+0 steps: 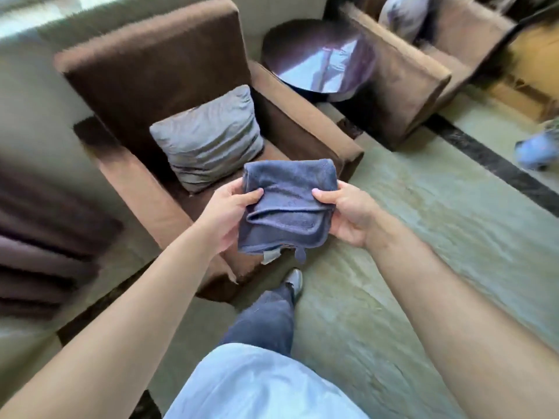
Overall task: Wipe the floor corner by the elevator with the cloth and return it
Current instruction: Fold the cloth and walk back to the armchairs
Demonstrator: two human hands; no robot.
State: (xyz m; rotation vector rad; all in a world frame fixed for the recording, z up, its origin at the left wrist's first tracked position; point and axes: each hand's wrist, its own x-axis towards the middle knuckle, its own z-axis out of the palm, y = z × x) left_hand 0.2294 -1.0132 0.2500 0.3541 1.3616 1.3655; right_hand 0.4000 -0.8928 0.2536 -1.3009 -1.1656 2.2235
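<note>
A folded dark blue cloth point(287, 207) hangs in front of me, held between both hands at chest height above the front edge of a brown armchair. My left hand point(225, 211) grips its left side with the thumb on top. My right hand point(348, 214) grips its right side the same way. A small loop tag dangles from the cloth's lower edge. No elevator or floor corner shows in this view.
The brown armchair point(151, 71) holds a grey cushion point(208, 137). A dark round side table point(314, 65) stands behind it, with a second armchair point(402, 83) to the right. Pale floor point(423, 237) with a dark border stripe spreads right. Another person's shoe point(535, 152) is at far right.
</note>
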